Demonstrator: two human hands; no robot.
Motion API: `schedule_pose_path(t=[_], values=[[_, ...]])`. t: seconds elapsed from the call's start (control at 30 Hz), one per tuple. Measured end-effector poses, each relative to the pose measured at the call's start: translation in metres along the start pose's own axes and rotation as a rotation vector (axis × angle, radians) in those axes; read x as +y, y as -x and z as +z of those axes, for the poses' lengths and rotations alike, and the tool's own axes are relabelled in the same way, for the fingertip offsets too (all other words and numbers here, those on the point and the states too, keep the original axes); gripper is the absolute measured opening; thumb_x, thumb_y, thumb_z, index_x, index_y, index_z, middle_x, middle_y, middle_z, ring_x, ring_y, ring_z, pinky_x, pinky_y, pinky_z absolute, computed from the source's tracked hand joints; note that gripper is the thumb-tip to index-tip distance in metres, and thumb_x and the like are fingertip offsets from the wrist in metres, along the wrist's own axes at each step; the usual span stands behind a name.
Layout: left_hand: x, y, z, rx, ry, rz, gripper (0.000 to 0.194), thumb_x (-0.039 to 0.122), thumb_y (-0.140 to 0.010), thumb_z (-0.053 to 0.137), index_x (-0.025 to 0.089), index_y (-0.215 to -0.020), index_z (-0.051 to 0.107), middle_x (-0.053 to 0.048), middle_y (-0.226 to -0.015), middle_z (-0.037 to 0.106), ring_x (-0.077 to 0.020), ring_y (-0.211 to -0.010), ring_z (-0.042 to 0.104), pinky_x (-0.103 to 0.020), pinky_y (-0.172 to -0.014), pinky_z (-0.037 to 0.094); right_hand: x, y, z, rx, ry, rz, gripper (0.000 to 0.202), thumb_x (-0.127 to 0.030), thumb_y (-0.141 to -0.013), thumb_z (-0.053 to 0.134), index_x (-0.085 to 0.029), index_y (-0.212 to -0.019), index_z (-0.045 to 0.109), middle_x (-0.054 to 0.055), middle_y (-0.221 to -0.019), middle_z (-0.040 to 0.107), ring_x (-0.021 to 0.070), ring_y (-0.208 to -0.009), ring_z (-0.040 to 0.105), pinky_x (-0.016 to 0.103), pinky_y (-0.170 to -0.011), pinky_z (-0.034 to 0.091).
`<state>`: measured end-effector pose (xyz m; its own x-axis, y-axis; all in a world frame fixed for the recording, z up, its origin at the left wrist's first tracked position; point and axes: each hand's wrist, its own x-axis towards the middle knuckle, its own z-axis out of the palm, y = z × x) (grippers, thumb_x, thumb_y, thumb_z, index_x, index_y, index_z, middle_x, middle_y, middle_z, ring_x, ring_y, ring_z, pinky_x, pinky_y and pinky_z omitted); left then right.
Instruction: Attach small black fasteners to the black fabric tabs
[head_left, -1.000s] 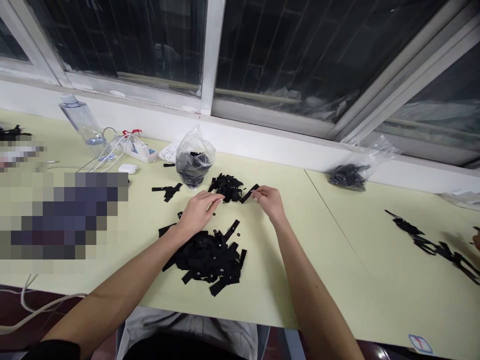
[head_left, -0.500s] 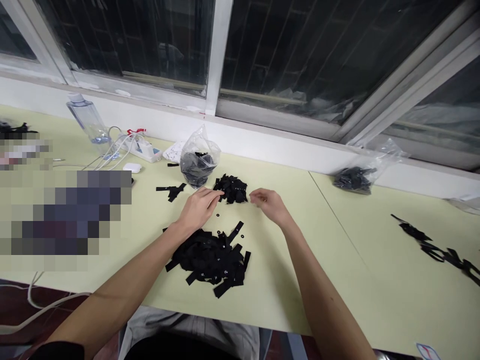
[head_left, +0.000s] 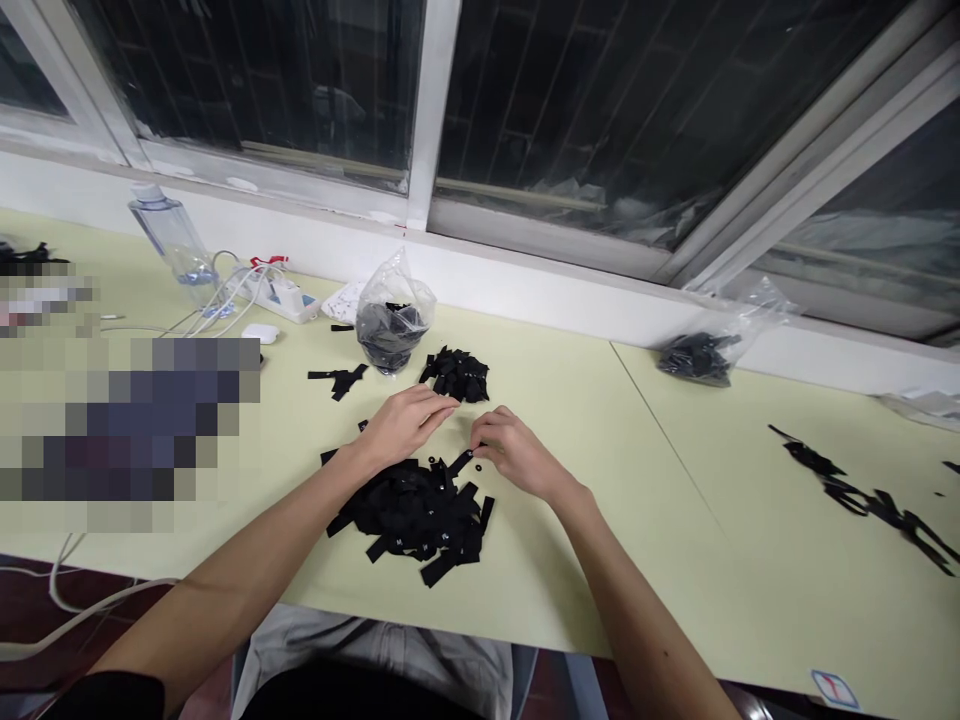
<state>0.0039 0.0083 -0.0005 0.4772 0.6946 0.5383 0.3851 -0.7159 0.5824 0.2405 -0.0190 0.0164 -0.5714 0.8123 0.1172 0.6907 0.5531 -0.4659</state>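
“One view, from the head. Left hand point(head_left: 411, 425) where?”

“Just beyond the big heap of black strips point(head_left: 420, 515), fingers together and thumb close. Fingertips beside the small heap point(head_left: 457, 375), farther beyond the big heap. Impossible to tell whether pinching anything.”

“And the right hand point(head_left: 510, 450)?”

“At the big heap's far right edge, fingers curled and bunched, tips at the end of a strip point(head_left: 460, 463) jutting from there. Too small to tell whether clamped on it or only beside it.”

“Anything else near the big heap?”

“Two black rings point(head_left: 478, 467), lying on the pale yellow table point(head_left: 660, 560) just off the far edge.”

“Farther out?”

“Beyond the big heap and slightly left, a clear bag point(head_left: 395, 335) partly filled with black stuff. More to the left, a few loose strips point(head_left: 345, 381), and well off that way, a water bottle point(head_left: 174, 242). Well to the right of the big heap, black straps point(head_left: 851, 490).”
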Motion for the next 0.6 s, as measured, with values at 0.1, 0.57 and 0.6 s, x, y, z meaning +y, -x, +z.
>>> schedule_pose_path(t=[0.1,0.57,0.6], values=[[0.004,-0.001,0.000,0.038,0.034,-0.016,0.029,0.030,-0.100,0.047,0.023,-0.118,0.069,-0.007,-0.105,0.073,-0.0216,-0.098,0.064,-0.036,-0.089,0.050,-0.009,-0.002,-0.015,0.060,-0.045,0.057,0.017,-0.016,-0.092,0.054,-0.025,-0.088,0.068,0.004,-0.091,0.068,0.0230,-0.090,0.058,0.038,-0.079,0.046],[-0.006,-0.004,-0.007,0.183,0.180,-0.170,0.016,0.034,-0.091,0.064,0.022,-0.094,0.074,-0.003,-0.094,0.074,-0.0192,-0.088,0.068,-0.031,-0.079,0.053,-0.034,-0.049,-0.008,0.399,-0.124,-0.100,0.008,-0.017,-0.091,0.062,-0.023,-0.091,0.067,0.002,-0.089,0.070,0.0200,-0.087,0.058,0.035,-0.076,0.047],[-0.008,-0.004,-0.007,0.166,0.164,-0.154,0.014,0.033,-0.090,0.065,0.023,-0.094,0.074,-0.003,-0.094,0.075,-0.0196,-0.088,0.068,-0.031,-0.080,0.053,-0.031,-0.048,-0.002,0.436,-0.094,-0.103,0.008,-0.018,-0.092,0.061,-0.023,-0.091,0.067,0.002,-0.090,0.070,0.0204,-0.089,0.058,0.036,-0.078,0.047]])
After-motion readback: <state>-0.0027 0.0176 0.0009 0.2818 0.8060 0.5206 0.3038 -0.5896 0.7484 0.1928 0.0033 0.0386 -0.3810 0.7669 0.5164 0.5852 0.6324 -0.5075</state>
